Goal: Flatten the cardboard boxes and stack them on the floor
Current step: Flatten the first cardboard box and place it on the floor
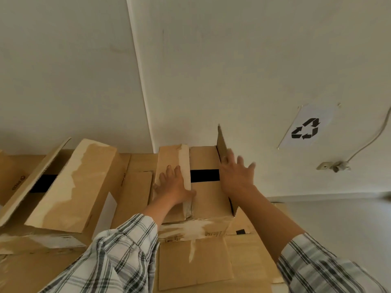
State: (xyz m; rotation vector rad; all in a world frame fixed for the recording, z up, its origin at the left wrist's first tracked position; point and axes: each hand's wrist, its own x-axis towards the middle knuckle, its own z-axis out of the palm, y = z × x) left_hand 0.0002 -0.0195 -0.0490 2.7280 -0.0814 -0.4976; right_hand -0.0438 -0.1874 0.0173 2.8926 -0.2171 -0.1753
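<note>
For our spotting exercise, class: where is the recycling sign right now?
In the head view, the recycling sign hangs on the wall at the right, just above the wall socket.

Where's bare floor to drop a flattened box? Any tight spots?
Bare floor right of the open box, below the wall's recycling sign. Narrow pale gap between that box and the left box. Crowded elsewhere: cardboard fills left and foreground; left hand and right hand sit on the open box's flaps.
</note>
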